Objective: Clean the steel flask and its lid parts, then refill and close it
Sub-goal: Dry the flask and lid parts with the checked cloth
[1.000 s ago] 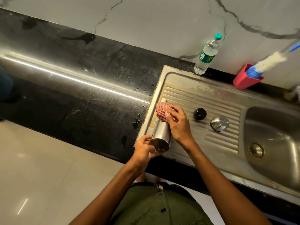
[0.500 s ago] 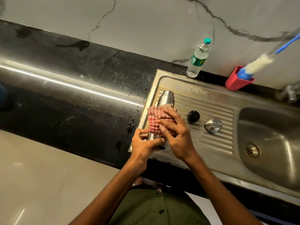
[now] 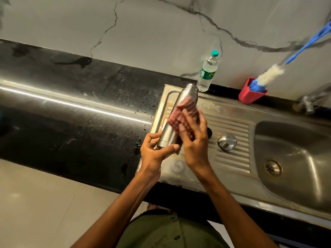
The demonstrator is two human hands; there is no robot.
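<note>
Left hand (image 3: 154, 151) fingers clamp the flask (image 3: 176, 119) base, right hand (image 3: 194, 140) fingers press the cloth (image 3: 180, 117) on its body. Wiping underway – steel cap (image 3: 227, 141) lies right of them; refill, closing not yet done.

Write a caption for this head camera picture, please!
Left hand holds shiny steel flask; right hand wipes it with red checked cloth.
</note>
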